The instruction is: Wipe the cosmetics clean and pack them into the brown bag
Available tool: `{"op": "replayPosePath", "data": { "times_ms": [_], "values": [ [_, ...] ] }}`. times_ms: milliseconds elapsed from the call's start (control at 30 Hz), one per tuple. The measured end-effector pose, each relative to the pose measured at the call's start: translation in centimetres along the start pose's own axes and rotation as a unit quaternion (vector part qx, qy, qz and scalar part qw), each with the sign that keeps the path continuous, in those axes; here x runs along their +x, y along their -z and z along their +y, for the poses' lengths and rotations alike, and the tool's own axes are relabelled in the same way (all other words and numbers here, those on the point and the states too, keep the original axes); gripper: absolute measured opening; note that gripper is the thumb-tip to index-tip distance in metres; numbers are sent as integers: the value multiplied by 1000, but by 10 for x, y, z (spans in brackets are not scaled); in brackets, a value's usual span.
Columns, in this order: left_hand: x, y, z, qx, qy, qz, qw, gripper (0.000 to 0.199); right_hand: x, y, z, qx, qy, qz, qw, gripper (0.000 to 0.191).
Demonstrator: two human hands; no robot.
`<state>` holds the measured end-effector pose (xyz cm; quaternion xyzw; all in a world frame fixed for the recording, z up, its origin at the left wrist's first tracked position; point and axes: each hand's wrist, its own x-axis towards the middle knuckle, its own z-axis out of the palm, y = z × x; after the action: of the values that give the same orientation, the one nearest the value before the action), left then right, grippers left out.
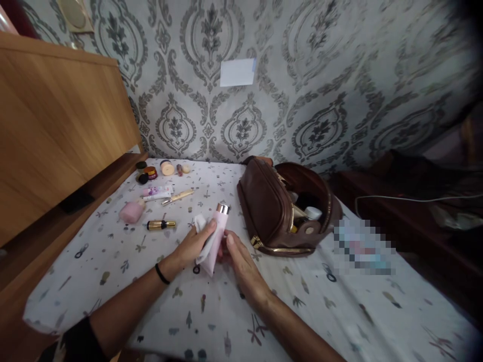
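Note:
A pale pink tube [218, 236] with a shiny silver-pink cap is upright and slightly tilted between my hands. My left hand [192, 244] grips it, thumb across its front, together with a white cloth or tissue [202, 223] bunched along the tube's left side. My right hand [243, 266] is at the tube's right side, its fingers partly behind it; whether they grip it is hidden. Just right of my hands stands a brown leather bag [264, 206], unzipped, with a white-lidded jar [313, 213] and other items inside.
On the patterned cloth [151, 281] at the left lie a black-and-gold tube [161, 225], a pink sponge [131, 212], a gold pen-like item [178, 197], a purple-white tube [157, 192] and several small jars. A wooden cabinet [64, 120] borders the left. A blurred-out packet [362, 249] lies right.

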<state>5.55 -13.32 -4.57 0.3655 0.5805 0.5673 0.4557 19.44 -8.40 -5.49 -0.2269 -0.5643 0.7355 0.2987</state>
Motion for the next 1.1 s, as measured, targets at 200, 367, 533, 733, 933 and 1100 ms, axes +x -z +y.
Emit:
{"op": "replayPosePath", "data": {
  "times_ms": [200,367,533,733,933,1100],
  "values": [
    [-5,3,1,31,103,-133,985,75,3,1,-9,-7,47,68,997,34],
    [-4,7,1,-48,119,-231,964,64,5,2,-14,125,12,33,992,39],
    [-4,14,9,-6,152,-295,943,48,7,7,-24,141,30,61,988,36],
    [-4,27,27,54,94,-343,933,37,11,17,-27,68,118,130,982,36],
    [1,47,31,8,66,-208,976,44,15,22,-22,-13,137,173,975,35],
    [14,58,27,-44,18,-6,999,29,18,22,-14,3,58,158,986,44]
  ]
}}
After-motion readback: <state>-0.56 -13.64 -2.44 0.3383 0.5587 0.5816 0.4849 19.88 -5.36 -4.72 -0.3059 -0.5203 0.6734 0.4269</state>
